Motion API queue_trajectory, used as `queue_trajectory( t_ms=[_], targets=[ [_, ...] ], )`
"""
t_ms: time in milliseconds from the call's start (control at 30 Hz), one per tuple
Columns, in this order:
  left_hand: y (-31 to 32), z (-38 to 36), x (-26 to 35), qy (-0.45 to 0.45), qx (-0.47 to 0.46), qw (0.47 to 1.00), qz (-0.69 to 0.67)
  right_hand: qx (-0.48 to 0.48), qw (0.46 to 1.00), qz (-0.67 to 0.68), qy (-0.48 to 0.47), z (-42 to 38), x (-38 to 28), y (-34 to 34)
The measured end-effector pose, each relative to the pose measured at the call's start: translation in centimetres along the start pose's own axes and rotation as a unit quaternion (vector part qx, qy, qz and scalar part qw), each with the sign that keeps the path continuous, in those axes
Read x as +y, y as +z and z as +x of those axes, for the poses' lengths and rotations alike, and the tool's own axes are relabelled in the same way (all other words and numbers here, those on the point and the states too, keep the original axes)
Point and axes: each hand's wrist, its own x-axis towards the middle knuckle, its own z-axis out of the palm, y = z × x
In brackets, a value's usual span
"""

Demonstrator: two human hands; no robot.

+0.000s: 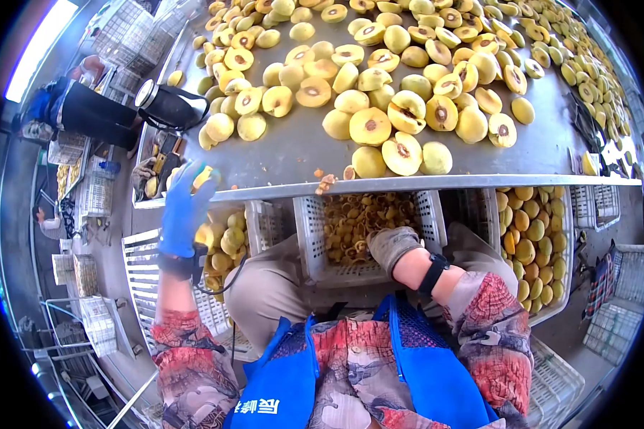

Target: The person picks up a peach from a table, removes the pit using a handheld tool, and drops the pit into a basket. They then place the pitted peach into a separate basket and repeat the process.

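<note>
If the left hand's fingers, closed on a yellow fruit piece beside the worktop's near edge, grip loosely, it could slip and drop; blur hides its facing and long axis. Well apart, the right hand is at the scrap crate, its grip unclear

Smooth, dull metal tabletop; matt plastic crates.

White Chinese characters stand on the blue vest, on the panel at the wearer's left; they appear to read "辰峰". A further character beside them, toward the vest's outer edge, is too unclear to read.
</note>
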Motion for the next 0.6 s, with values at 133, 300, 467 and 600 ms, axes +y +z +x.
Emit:
queue_trajectory(
  t_ms=[133,300,467,600],
  targets=[
    [4.3,6.3,4.9,0.017,-0.081,0.989,-0.120,-0.020,0.992,-0.120,-0.015,0.3,0.5,0.2],
    [10.0,13.0,11.8,0.027,-0.177,0.962,-0.205,0.072,0.996,-0.047,-0.019,-0.7,1.3,-1.4],
    [15.2,14.6,13.8,0.247,-0.082,0.965,-0.024,0.085,0.995,-0.009,-0.047,-1.6,1.1,-2.3],
    [14.8,16.2,15.4,0.220,-0.209,0.951,0.053,0.139,0.987,-0.028,-0.072,-2.4,1.2,-2.5]
  ],
)
